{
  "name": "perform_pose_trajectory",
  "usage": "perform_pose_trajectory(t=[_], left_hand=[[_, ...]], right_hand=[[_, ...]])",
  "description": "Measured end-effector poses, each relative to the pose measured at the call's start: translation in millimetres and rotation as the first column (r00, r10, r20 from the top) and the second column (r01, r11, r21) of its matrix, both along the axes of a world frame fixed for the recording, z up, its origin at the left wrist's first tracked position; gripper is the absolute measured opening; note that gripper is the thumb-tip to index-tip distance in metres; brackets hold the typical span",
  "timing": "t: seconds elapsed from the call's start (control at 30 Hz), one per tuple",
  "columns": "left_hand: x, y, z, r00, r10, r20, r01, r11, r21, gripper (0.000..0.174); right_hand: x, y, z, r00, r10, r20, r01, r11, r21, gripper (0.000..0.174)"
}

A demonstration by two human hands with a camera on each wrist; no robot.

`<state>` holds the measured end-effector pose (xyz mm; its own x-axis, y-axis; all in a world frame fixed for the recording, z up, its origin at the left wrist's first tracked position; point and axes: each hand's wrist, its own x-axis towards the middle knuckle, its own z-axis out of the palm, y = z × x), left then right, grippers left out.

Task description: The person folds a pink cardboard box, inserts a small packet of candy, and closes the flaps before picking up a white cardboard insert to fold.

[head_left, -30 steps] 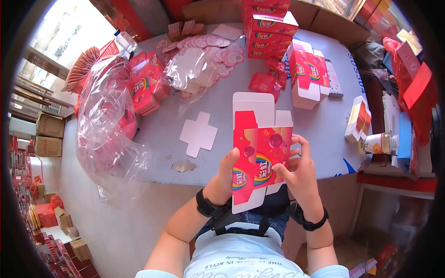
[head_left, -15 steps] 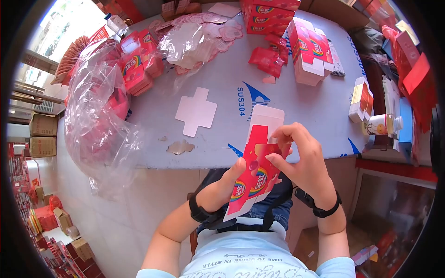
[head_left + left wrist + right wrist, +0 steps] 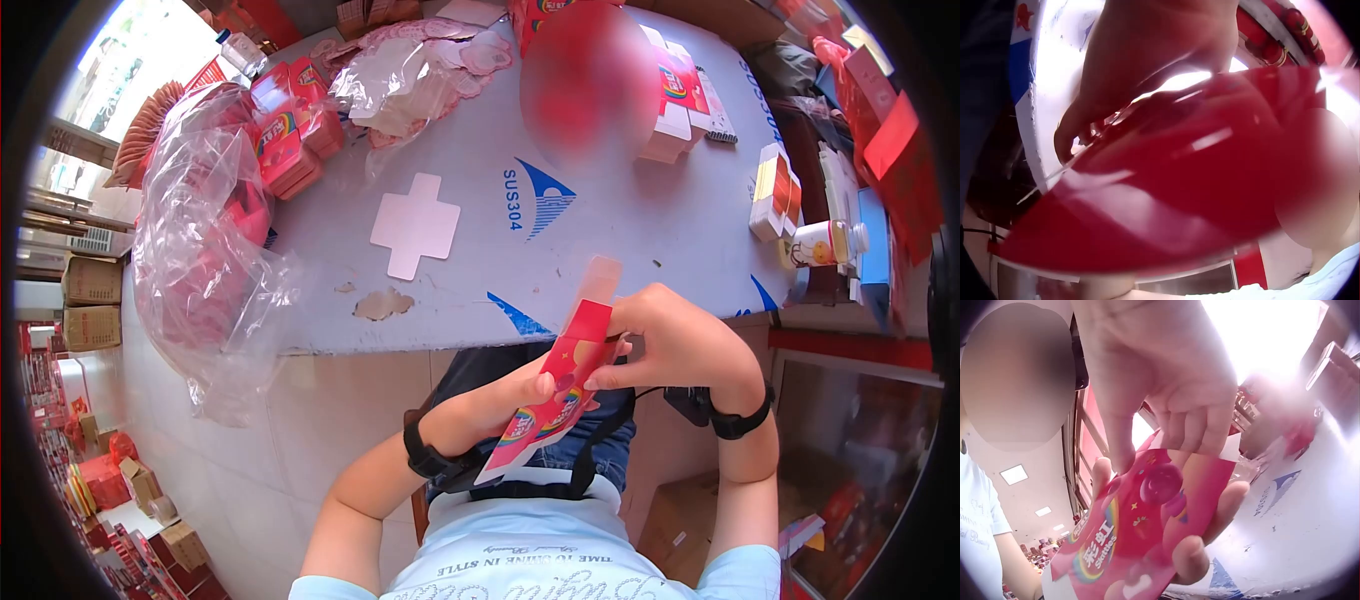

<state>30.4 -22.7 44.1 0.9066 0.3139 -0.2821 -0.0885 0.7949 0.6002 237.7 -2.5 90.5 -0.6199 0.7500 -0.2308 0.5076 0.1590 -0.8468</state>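
A red printed carton (image 3: 568,375) with white flaps is held tilted over the lap, partly opened out, near the table's front edge. My left hand (image 3: 518,395) grips its lower left side, thumb on the printed face. In the right wrist view the left fingers wrap the carton (image 3: 1160,494) from behind. My right hand (image 3: 685,340) pinches the upper right edge; the right wrist view shows this hand (image 3: 1160,381) with its fingers inside the opening and the thumb on the outside. The carton (image 3: 1166,181) fills much of the left wrist view.
A white cross-shaped card (image 3: 416,226) lies on the grey table (image 3: 340,235). Clear plastic bagging (image 3: 210,260) hangs over the left edge, beside red boxes (image 3: 292,140). Pink round cards (image 3: 480,62) are at the back; flat cartons (image 3: 672,130) and a bottle (image 3: 815,245) stand right.
The carton has turned from facing the head camera to a steeper tilt, its upper end leaning right. My right hand has moved from its right side to the upper opening, the wrist swinging outward.
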Motion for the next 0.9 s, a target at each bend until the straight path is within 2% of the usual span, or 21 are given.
perform_pose_trajectory(t=[0.03, 0.1, 0.2, 0.3, 0.43, 0.5, 0.53, 0.6, 0.63, 0.67, 0.7, 0.73, 0.77, 0.8, 0.83, 0.9], left_hand=[[1.2, 0.8, -1.4, 0.998, -0.041, 0.039, 0.04, 0.999, 0.033, 0.109], [0.8, -0.4, -3.5, 0.998, -0.054, 0.04, 0.053, 0.998, 0.015, 0.112], [2.5, -3.4, -18.5, 0.99, -0.06, 0.124, 0.059, 0.998, 0.012, 0.113], [1.9, -5.3, -17.8, 0.992, -0.056, 0.111, 0.048, 0.996, 0.081, 0.113], [3.0, -6.3, -22.5, 0.996, 0.027, 0.089, -0.032, 0.998, 0.058, 0.111], [4.4, -7.4, -27.3, 0.996, 0.059, 0.068, -0.063, 0.996, 0.061, 0.111], [6.0, -7.7, -28.9, 0.99, 0.116, 0.081, -0.122, 0.989, 0.078, 0.111], [6.1, -8.9, -27.1, 0.981, 0.171, 0.096, -0.18, 0.979, 0.093, 0.11], [4.8, -10.2, -21.1, 0.953, 0.302, 0.036, -0.304, 0.943, 0.136, 0.109], [4.1, -10.4, -15.3, 0.901, 0.433, -0.017, -0.422, 0.887, 0.187, 0.108], [4.0, -9.9, -9.8, 0.899, 0.437, -0.017, -0.427, 0.885, 0.187, 0.108], [4.3, -9.5, -4.4, 0.83, 0.557, -0.029, -0.532, 0.806, 0.259, 0.108], [4.8, -8.7, -2.1, 0.744, 0.668, -0.031, -0.623, 0.709, 0.331, 0.107], [7.0, -8.7, -6.8, 0.684, 0.729, 0.025, -0.693, 0.639, 0.333, 0.105], [9.3, -8.8, -7.3, 0.684, 0.729, 0.02, -0.692, 0.64, 0.334, 0.105], [13.1, -7.0, -7.8, 0.603, 0.79, 0.107, -0.757, 0.525, 0.389, 0.095]], right_hand=[[-0.1, 2.8, 1.5, 1.0, -0.001, 0.001, 0.001, 1.0, 0.0, 0.034], [-1.3, 9.4, 5.7, 0.995, 0.097, 0.024, -0.09, 0.975, -0.205, 0.034], [-2.3, 12.5, 0.9, 0.98, 0.195, 0.031, -0.181, 0.949, -0.258, 0.037], [-5.1, 12.4, 2.3, 0.978, 0.204, -0.05, -0.21, 0.944, -0.253, 0.037], [-5.3, 16.0, 7.1, 0.969, 0.242, -0.047, -0.246, 0.94, -0.235, 0.036], [-2.4, 16.5, 5.1, 0.951, 0.308, 0.007, -0.298, 0.924, -0.242, 0.04], [-0.8, 14.7, 4.2, 0.951, 0.309, 0.006, -0.298, 0.923, -0.243, 0.04], [0.5, 7.7, 3.2, 0.953, 0.051, -0.299, -0.092, 0.988, -0.124, 0.055], [-2.7, 1.7, 5.9, 0.953, 0.052, -0.299, -0.093, 0.988, -0.125, 0.055], [-8.5, -6.8, 11.3, 0.913, -0.233, -0.336, 0.259, 0.965, 0.034, 0.063], [-13.0, -17.0, 14.2, 0.775, -0.476, -0.416, 0.58, 0.797, 0.169, 0.072], [-14.5, -30.2, 14.3, 0.795, -0.477, -0.374, 0.558, 0.817, 0.144, 0.083], [-25.8, -41.4, 10.2, 0.814, -0.446, -0.371, 0.514, 0.852, 0.103, 0.088], [-37.5, -50.8, 3.4, 0.841, -0.427, -0.332, 0.478, 0.874, 0.085, 0.089], [-48.2, -58.6, -1.9, 0.864, -0.409, -0.293, 0.444, 0.894, 0.061, 0.091], [-56.6, -63.0, -6.0, 0.857, -0.425, -0.291, 0.467, 0.879, 0.091, 0.09]])
